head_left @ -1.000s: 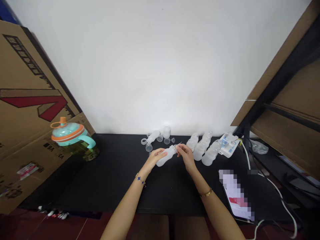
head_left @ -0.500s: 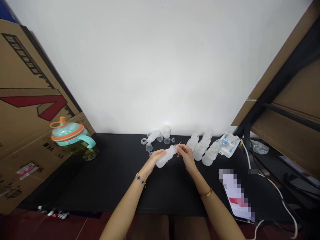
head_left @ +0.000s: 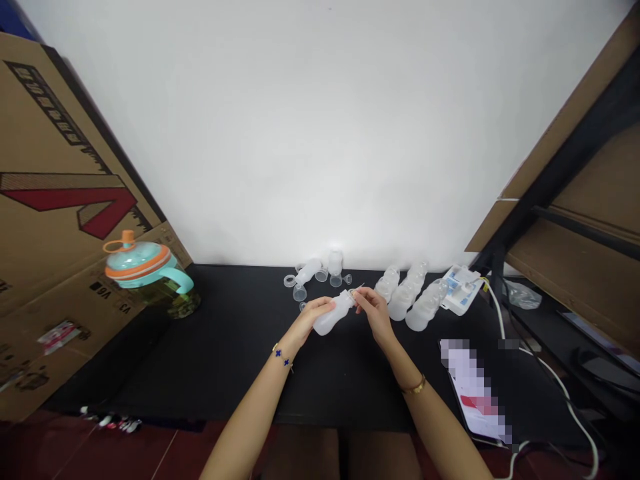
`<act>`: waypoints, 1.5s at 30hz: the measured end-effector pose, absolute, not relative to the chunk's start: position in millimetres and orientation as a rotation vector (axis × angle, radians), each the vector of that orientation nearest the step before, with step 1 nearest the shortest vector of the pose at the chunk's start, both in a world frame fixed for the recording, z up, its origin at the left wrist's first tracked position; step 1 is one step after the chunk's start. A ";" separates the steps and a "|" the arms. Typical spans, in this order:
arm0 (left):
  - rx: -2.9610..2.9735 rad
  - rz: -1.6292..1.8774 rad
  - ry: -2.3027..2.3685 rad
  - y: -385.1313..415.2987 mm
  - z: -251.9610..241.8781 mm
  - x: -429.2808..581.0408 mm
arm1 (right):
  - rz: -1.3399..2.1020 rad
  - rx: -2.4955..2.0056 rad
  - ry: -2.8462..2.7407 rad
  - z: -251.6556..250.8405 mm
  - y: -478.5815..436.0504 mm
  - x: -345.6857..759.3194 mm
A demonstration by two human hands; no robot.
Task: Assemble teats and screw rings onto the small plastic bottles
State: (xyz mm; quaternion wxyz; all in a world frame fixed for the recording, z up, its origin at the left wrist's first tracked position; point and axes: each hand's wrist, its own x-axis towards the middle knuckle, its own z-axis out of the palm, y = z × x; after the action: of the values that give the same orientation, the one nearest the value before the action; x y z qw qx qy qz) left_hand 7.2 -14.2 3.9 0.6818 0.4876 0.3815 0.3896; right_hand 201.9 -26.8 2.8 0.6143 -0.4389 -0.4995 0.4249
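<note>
A translucent white baby bottle (head_left: 331, 317) is tilted above the black table, its neck towards the upper right. My left hand (head_left: 311, 319) is wrapped round its body. At the neck, my right hand (head_left: 371, 308) pinches a small ring-like part (head_left: 353, 293); the fingers cover most of it. Beyond my hands, loose clear caps (head_left: 300, 292) and rings (head_left: 289, 281) lie around another bottle (head_left: 309, 271) on its side. Several assembled bottles (head_left: 419, 315) stand to the right of my right hand.
A large jug (head_left: 155, 277) with a turquoise handle stands left, by a cardboard box (head_left: 65, 267). Right are a white power strip (head_left: 463, 288) with its cable (head_left: 565, 393), a phone (head_left: 475, 390) and a plastic bag (head_left: 523, 295). A white wall (head_left: 320, 133) rises behind the table.
The view has shifted slightly. Both hands keep their hold on the bottle and its neck, with hardly any visible movement.
</note>
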 end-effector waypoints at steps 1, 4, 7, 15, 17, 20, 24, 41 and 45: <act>1.101 0.879 0.855 -13.7 3.5 7.0 | 0.978 -1.013 -1.150 2.7 -26.7 201.9; 1.107 0.885 0.840 -12.2 0.9 6.5 | 0.974 -1.015 -1.147 2.0 -26.4 202.1; 1.099 0.883 0.831 -11.2 -2.0 6.7 | 0.963 -1.018 -1.146 0.5 -26.1 202.3; 1.101 0.894 0.850 -12.9 -0.2 9.9 | 0.957 -1.050 -1.122 -0.8 -26.0 201.0; 1.103 0.896 0.852 -13.6 1.2 10.3 | 0.948 -1.065 -1.126 -0.8 -25.8 200.9; 1.103 0.901 0.854 -14.2 2.5 10.6 | 0.935 -1.080 -1.132 -1.1 -26.0 201.0; 1.116 0.897 0.850 -14.5 2.8 10.7 | 0.921 -1.105 -1.132 -1.0 -26.8 201.0; 1.098 0.894 0.817 -12.8 -1.5 9.6 | 0.981 -1.061 -1.049 -3.7 -24.7 198.2; 1.060 0.927 0.819 -13.3 2.2 8.4 | 1.060 -1.003 -0.985 -0.3 -25.0 198.1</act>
State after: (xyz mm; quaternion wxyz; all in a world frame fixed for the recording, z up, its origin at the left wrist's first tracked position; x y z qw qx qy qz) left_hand 8.4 -13.3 2.2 0.6862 0.4732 0.3659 0.4139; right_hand 198.1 -25.0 -0.3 0.6371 -0.4393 -0.4311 0.4640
